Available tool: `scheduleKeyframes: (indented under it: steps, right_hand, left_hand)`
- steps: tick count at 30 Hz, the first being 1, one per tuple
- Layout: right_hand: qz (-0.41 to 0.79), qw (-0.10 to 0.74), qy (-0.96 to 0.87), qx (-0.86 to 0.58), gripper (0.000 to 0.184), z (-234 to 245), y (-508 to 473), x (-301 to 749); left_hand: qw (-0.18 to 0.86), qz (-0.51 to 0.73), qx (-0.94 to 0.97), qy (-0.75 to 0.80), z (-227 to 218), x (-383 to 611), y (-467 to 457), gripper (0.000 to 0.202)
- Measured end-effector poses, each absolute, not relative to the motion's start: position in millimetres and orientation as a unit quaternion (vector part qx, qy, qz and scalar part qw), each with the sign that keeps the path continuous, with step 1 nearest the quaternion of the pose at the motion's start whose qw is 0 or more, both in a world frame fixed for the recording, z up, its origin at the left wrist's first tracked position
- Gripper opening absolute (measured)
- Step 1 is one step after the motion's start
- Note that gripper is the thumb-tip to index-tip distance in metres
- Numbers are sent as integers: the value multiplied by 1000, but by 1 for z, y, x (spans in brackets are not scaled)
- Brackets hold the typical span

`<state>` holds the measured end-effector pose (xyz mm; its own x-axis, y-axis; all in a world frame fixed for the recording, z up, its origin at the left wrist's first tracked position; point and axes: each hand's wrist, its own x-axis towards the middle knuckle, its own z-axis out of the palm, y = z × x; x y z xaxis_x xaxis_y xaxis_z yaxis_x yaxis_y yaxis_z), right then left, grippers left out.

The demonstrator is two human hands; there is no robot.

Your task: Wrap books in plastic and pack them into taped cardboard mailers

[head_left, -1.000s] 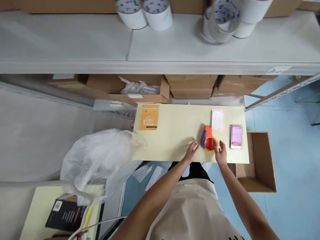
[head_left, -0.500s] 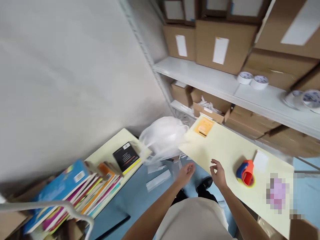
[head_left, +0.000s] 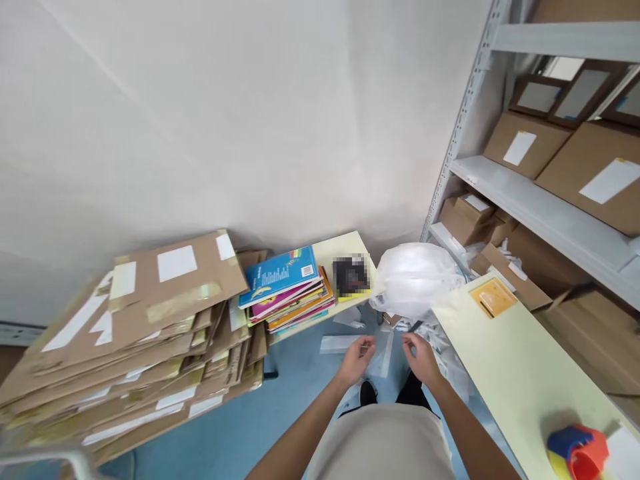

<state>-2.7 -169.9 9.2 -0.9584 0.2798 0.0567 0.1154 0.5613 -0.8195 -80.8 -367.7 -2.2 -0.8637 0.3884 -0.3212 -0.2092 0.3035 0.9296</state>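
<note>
Stockroom: shelved cartons (head_left: 597,172), flattened boxes (head_left: 135,333)

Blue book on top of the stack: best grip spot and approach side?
Probably grip the blue book by its near long edge, coming from the person's side. It lies flat, cover up, topmost on the stack of books, so nothing pins it: thumb on the cover, fingers under the edge. Its left side is crowded by flattened cardboard.
</note>
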Motion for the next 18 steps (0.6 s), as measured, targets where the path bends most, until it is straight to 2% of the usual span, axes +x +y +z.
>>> scheduleKeyframes:
  steps: [9,15,18]
  right_hand:
    - [303,24,-949,-81,26,10,-130,-88]
    - [163,-118,-978,-52,27,-6,-78,-167]
    - [152,-164,-973,-49,32,-20,-43,-206]
  left_hand:
    - [245,602,38,759,-13,-125,-352,35]
    - [270,528,82,801,-22,-179,-283,29]
    - [273,466,120,833,-34,-217,-236,29]
